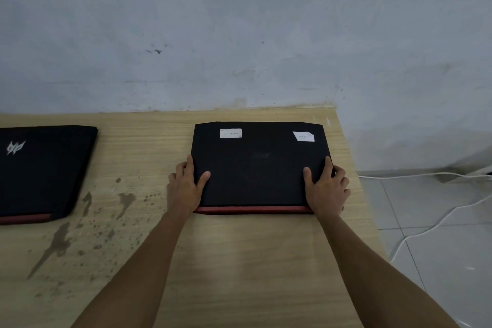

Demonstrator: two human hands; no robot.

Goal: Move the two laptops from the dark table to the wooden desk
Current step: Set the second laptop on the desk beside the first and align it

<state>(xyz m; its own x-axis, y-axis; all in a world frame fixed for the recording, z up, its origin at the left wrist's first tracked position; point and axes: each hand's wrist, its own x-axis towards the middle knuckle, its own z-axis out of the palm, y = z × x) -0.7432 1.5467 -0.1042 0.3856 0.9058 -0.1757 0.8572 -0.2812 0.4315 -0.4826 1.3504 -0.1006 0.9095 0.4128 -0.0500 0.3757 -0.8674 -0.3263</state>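
My left grip (186,184) and right grip (326,186) clasp a closed black laptop (259,168) by its side edges, flat on the wooden desk (239,261). It looks rigid, heavy, smooth; the sides suit holding.

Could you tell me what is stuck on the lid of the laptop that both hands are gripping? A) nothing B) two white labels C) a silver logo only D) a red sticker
B: the laptop with labels, gripped by the left hand and right hand, carries two white labels near its far edge.

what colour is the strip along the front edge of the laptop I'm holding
Red, against the black laptop; seen in the head view.
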